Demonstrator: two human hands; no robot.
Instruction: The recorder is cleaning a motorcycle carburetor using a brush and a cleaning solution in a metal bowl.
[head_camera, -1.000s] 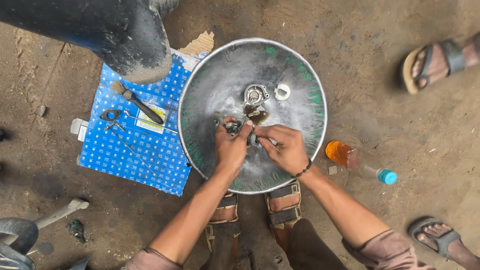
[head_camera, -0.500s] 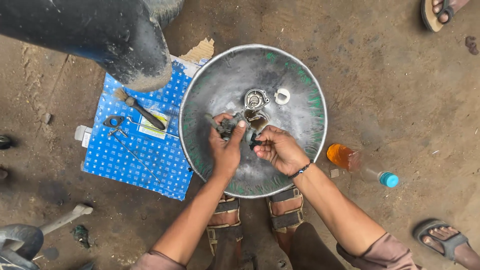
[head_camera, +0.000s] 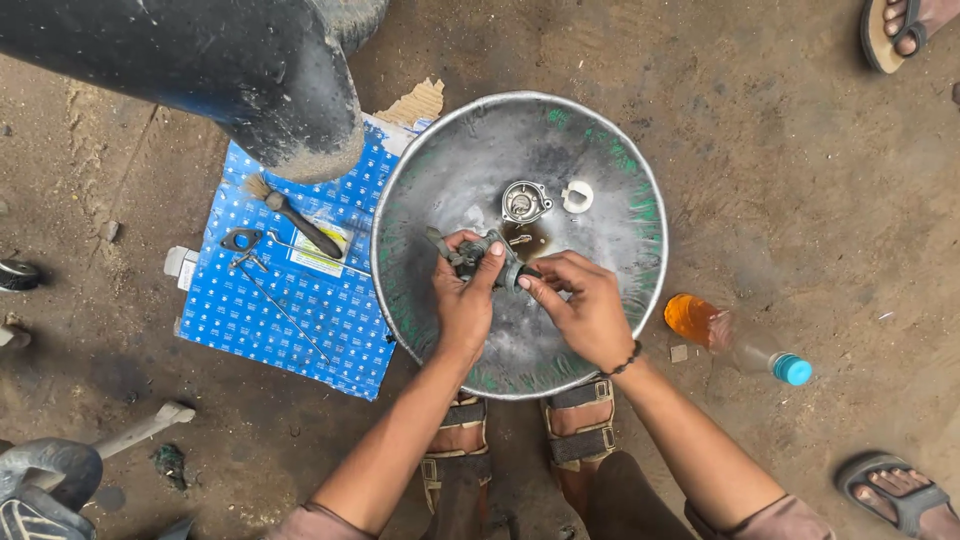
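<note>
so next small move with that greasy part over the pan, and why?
Probably keep it over the metal basin: the left hand grips the grimy metal part, the right hand works at its end, and loose pieces already lie in the basin.

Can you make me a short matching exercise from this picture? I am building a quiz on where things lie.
Things:
1 brush
2 white ring
3 plastic bottle
4 grimy metal part

Places:
A in the left hand
B on the bare ground, right of the pan
C on the blue sheet
D inside the round metal pan

Pairs: 1-C, 2-D, 3-B, 4-A
</note>
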